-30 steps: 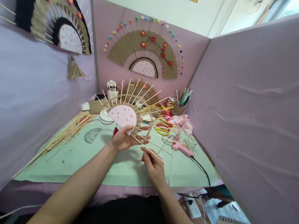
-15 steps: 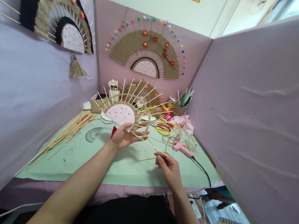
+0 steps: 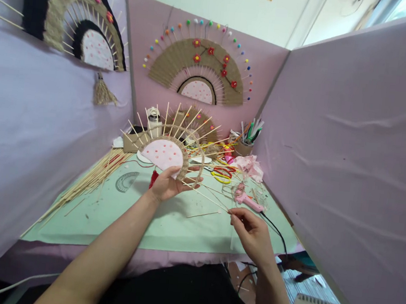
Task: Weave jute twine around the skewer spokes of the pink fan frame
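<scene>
My left hand (image 3: 169,185) grips a half-made fan (image 3: 166,151) at its lower edge, above the table. The fan has a pink dotted half-disc, a band of woven twine and thin bamboo sticks fanning outward. My right hand (image 3: 252,232) is lower right of it, fingers pinched together near the tip of one long stick (image 3: 207,198) that juts from the fan. A thin strand seems to run from the pinch; I cannot make it out clearly.
A green mat (image 3: 166,221) covers the table. A bundle of bamboo sticks (image 3: 87,183) lies at left, a pink glue gun (image 3: 248,201) with a black cord at right, scissors (image 3: 221,173), a pen cup (image 3: 243,144). Finished fans (image 3: 199,69) hang on the pink panels.
My right hand has moved right and away from the fan, from just under it to about a hand's width off. The left hand and fan stay nearly still.
</scene>
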The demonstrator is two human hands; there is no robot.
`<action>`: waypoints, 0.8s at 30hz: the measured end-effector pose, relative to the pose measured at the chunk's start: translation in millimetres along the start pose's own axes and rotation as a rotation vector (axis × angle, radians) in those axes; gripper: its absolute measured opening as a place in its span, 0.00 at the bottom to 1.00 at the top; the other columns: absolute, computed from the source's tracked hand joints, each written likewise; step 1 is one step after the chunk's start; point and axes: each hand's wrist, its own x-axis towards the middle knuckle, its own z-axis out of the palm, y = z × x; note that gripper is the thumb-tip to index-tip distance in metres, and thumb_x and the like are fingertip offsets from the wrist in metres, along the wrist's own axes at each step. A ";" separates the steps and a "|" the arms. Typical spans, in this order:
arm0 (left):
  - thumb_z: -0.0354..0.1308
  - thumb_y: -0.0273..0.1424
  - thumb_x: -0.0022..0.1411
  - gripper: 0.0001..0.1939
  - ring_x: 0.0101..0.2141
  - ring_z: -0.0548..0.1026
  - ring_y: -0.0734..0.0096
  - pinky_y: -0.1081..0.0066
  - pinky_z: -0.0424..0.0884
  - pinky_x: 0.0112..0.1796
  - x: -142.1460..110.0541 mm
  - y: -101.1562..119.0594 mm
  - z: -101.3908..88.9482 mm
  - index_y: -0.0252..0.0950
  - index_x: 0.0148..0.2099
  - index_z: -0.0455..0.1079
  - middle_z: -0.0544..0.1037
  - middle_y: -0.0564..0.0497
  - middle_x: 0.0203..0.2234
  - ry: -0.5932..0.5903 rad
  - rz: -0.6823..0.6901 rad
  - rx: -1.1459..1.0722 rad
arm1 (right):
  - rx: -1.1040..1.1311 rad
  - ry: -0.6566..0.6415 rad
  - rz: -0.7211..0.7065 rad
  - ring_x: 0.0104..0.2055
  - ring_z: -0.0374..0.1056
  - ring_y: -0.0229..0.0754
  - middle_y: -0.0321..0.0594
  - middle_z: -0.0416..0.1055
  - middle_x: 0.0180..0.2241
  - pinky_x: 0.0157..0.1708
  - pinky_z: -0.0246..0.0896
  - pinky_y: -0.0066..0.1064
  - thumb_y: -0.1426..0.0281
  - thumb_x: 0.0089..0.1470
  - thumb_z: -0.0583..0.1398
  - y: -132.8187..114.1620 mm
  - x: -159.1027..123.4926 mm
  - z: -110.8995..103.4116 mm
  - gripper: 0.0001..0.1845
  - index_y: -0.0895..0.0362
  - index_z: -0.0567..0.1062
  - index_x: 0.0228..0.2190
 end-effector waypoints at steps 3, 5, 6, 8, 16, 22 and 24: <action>0.50 0.31 0.61 0.18 0.48 0.74 0.47 0.49 0.66 0.51 0.3 0.0 -0.2 0.28 0.48 0.73 0.77 0.39 0.47 0.021 0.014 0.001 | -0.127 0.073 -0.094 0.25 0.66 0.38 0.39 0.73 0.27 0.26 0.62 0.28 0.67 0.55 0.59 -10.7 -4.1 3.3 0.06 0.55 0.76 0.32; 0.50 0.31 0.61 0.18 0.49 0.74 0.47 0.50 0.66 0.51 0.4 0.1 -0.3 0.28 0.49 0.73 0.77 0.39 0.48 0.020 0.018 0.006 | -0.188 0.128 -0.139 0.26 0.66 0.38 0.39 0.73 0.27 0.27 0.62 0.29 0.68 0.55 0.59 -16.2 -5.7 5.3 0.05 0.54 0.76 0.32; 0.50 0.31 0.61 0.18 0.49 0.74 0.47 0.50 0.66 0.51 0.4 0.1 -0.4 0.28 0.49 0.73 0.76 0.40 0.48 0.017 0.021 0.011 | -0.205 0.158 -0.157 0.26 0.66 0.39 0.39 0.73 0.27 0.27 0.62 0.29 0.69 0.56 0.59 -18.5 -6.4 6.4 0.05 0.54 0.75 0.32; 0.50 0.32 0.61 0.19 0.49 0.74 0.47 0.50 0.67 0.50 0.7 -0.2 -0.2 0.28 0.49 0.73 0.76 0.40 0.49 0.005 0.027 0.031 | -0.209 0.205 -0.176 0.26 0.66 0.39 0.39 0.73 0.27 0.28 0.62 0.29 0.70 0.56 0.58 -23.1 -8.0 9.7 0.05 0.54 0.75 0.31; 0.49 0.33 0.63 0.19 0.47 0.75 0.48 0.54 0.70 0.47 2.2 -3.9 4.3 0.27 0.49 0.73 0.78 0.39 0.45 0.033 0.075 0.070 | -0.014 -0.171 -0.192 0.30 0.69 0.40 0.41 0.75 0.30 0.32 0.62 0.30 0.71 0.57 0.58 -27.6 -16.1 62.5 0.06 0.54 0.77 0.35; 0.45 0.38 0.65 0.22 0.48 0.75 0.49 0.56 0.71 0.44 0.3 -8.4 7.4 0.28 0.50 0.72 0.78 0.39 0.43 -0.021 -0.025 0.019 | -0.017 -0.286 -0.171 0.34 0.71 0.42 0.42 0.76 0.32 0.36 0.62 0.31 0.69 0.58 0.57 -10.3 -3.4 95.0 0.09 0.54 0.77 0.34; 0.45 0.39 0.66 0.22 0.47 0.75 0.50 0.56 0.71 0.43 0.3 -9.8 6.2 0.29 0.49 0.72 0.79 0.40 0.43 -0.038 -0.053 -0.031 | -0.030 -0.287 -0.146 0.35 0.71 0.42 0.41 0.77 0.33 0.38 0.62 0.31 0.69 0.58 0.56 -6.1 -0.7 95.7 0.09 0.54 0.77 0.34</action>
